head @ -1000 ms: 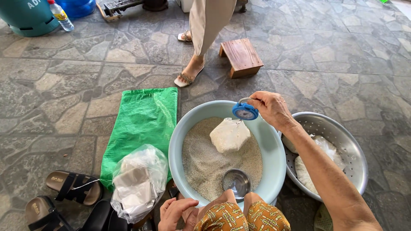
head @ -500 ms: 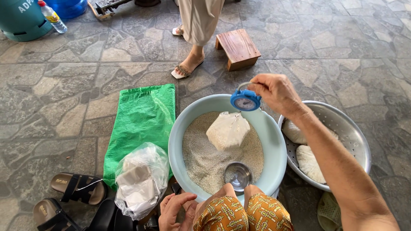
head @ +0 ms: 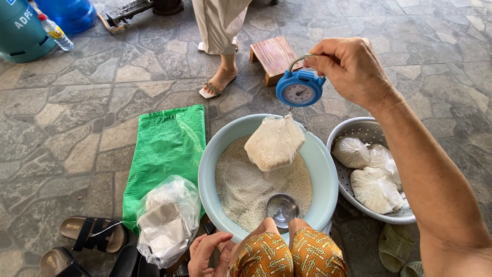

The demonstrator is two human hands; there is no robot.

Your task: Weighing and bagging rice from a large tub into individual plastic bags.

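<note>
Two hands appear, the left hand (head: 207,251) partly cut off at the lower edge beside the patterned knees, fingers loosely spread, grasping nothing. Right hand (head: 349,69), arm raised, pinches the metal ring of a round blue hanging scale (head: 300,88). A clear bag of rice (head: 274,143) hangs from the scale's hook, clear of the loose rice in the pale blue basin (head: 320,169). Metal scoop (head: 282,208) lies in the basin. Filled bags (head: 374,187) rest in the metal colander (head: 344,132), right. Green sack (head: 166,149) lies left; dial markings illegible.
</note>
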